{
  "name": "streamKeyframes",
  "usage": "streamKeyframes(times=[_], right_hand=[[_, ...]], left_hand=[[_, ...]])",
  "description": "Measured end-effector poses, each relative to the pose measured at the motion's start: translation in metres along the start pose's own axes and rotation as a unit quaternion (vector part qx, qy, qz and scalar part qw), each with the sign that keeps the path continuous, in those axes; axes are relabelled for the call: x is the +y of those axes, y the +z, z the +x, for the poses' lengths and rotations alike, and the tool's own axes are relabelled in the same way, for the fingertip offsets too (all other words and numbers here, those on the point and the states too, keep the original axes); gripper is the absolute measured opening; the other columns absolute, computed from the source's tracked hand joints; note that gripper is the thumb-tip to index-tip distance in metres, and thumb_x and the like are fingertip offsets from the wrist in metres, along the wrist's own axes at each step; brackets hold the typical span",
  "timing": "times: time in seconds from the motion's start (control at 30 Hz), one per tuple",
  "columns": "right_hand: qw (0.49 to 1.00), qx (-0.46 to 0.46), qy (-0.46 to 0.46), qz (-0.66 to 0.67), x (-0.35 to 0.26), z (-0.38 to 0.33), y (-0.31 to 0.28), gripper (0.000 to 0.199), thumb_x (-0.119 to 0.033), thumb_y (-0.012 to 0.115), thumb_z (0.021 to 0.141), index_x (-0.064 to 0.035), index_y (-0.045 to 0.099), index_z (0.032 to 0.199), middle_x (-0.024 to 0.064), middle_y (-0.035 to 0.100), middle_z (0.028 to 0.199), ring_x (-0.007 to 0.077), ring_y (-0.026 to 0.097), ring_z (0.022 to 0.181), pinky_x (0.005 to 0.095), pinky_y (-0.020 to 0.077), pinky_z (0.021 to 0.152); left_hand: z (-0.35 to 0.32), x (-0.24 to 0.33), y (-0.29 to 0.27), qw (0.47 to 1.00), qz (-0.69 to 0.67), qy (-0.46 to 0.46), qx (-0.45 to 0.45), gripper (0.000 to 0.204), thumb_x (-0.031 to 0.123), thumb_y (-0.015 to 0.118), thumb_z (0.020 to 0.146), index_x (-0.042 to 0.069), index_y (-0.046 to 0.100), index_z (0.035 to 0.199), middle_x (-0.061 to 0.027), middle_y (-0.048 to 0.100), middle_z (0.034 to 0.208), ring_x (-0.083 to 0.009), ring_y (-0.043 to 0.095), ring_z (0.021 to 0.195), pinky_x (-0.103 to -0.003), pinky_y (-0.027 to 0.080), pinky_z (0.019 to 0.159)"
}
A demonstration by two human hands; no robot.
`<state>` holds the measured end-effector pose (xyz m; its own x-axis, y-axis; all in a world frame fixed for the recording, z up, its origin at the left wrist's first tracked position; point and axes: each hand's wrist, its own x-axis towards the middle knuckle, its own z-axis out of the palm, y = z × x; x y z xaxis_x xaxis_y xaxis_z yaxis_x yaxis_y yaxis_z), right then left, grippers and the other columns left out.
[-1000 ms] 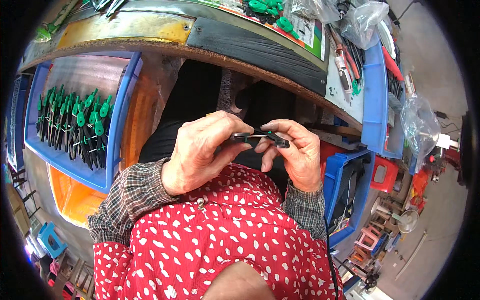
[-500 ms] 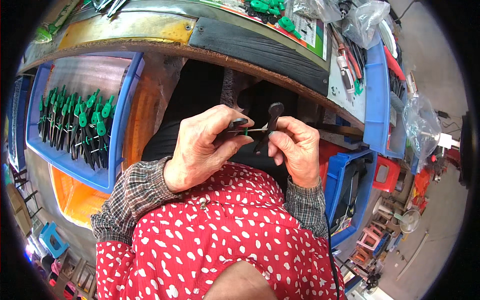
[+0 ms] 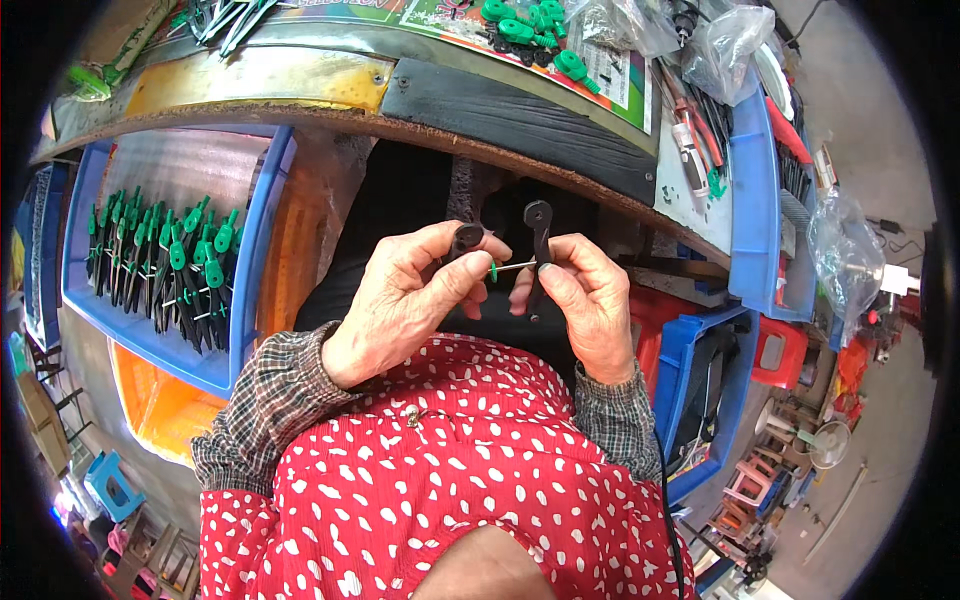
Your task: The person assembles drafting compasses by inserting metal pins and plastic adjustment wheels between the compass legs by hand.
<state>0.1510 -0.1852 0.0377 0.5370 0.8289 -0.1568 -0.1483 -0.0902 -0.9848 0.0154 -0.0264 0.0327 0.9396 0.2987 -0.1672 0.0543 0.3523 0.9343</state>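
Note:
Above my lap, my left hand (image 3: 395,300) is closed on a black plastic piece (image 3: 467,237) with a rounded end; my fingers cover much of it. A small green bit (image 3: 493,271) shows at my left fingertips. From there a thin metal rod (image 3: 516,266) runs across to a flat black arm (image 3: 538,218), which has a round, holed head at the top. My right hand (image 3: 592,310) pinches this arm between thumb and fingers, and it stands nearly upright. How the rod joins the two black pieces is too small to tell.
A wooden workbench edge (image 3: 520,125) curves ahead, with green plastic knobs (image 3: 575,68) and red-handled pliers (image 3: 706,135) on top. At left, a blue bin (image 3: 245,270) holds rows of green-topped black pieces above an orange crate (image 3: 150,400). Blue trays (image 3: 752,190) stand at right.
Both black pieces have turned more upright. The flat arm and my right hand have shifted slightly left, and more of the rod and the green bit shows.

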Motion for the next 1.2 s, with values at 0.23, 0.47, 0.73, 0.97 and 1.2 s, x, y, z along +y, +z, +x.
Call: streamKeyframes(times=[0.23,0.47,0.73,0.97,1.2], right_hand=[[0.999,0.021,-0.02,-0.025,0.004,0.002,-0.001,0.018,-0.012,0.058,0.094,0.0045,0.059,0.1,0.0041,0.062,0.075,0.0079,0.057,0.064,0.0209,0.0475,0.058],[0.997,0.066,-0.013,-0.026,0.006,0.002,0.004,0.017,-0.012,0.059,0.094,0.004,0.061,0.099,0.0035,0.062,0.074,0.0064,0.057,0.063,0.0199,0.0465,0.057],[0.959,0.052,-0.08,-0.268,-0.004,0.005,0.017,0.057,-0.021,0.075,0.078,0.0005,0.051,0.124,0.0063,0.059,0.096,0.0154,0.058,0.083,0.0284,0.0477,0.072],[0.917,0.045,-0.079,-0.387,0.0,0.003,0.025,0.129,-0.025,0.094,0.044,-0.0037,0.018,0.146,0.017,0.046,0.125,0.0299,0.055,0.107,0.0405,0.0483,0.088],[0.912,0.059,-0.062,-0.401,-0.002,0.002,0.028,0.122,-0.018,0.091,0.05,-0.0027,0.017,0.146,0.0198,0.044,0.128,0.0331,0.051,0.115,0.043,0.0465,0.093]], left_hand=[[0.003,-0.011,-0.002,0.997,-0.069,0.042,-0.008,0.022,0.01,0.055,0.095,-0.004,0.06,0.11,-0.0092,0.059,0.105,-0.0144,0.06,0.09,-0.028,0.053,0.079],[0.007,-0.009,0.007,0.978,-0.207,0.001,-0.003,0.037,0.002,0.052,0.093,-0.001,0.048,0.13,-0.0161,0.053,0.127,-0.0245,0.056,0.113,-0.039,0.053,0.093],[0.009,-0.013,0.009,0.965,-0.263,-0.005,-0.02,0.05,0.0,0.053,0.092,0.003,0.037,0.139,-0.017,0.049,0.132,-0.0278,0.051,0.121,-0.043,0.05,0.097],[0.014,-0.013,0.021,0.959,-0.284,0.004,-0.017,0.055,-0.002,0.052,0.092,0.003,0.031,0.143,-0.0147,0.04,0.141,-0.0248,0.052,0.12,-0.036,0.052,0.093],[0.014,-0.01,0.022,0.96,-0.279,-0.001,-0.019,0.06,-0.008,0.046,0.09,0.005,0.027,0.146,-0.0146,0.037,0.143,-0.024,0.049,0.122,-0.036,0.051,0.093]])
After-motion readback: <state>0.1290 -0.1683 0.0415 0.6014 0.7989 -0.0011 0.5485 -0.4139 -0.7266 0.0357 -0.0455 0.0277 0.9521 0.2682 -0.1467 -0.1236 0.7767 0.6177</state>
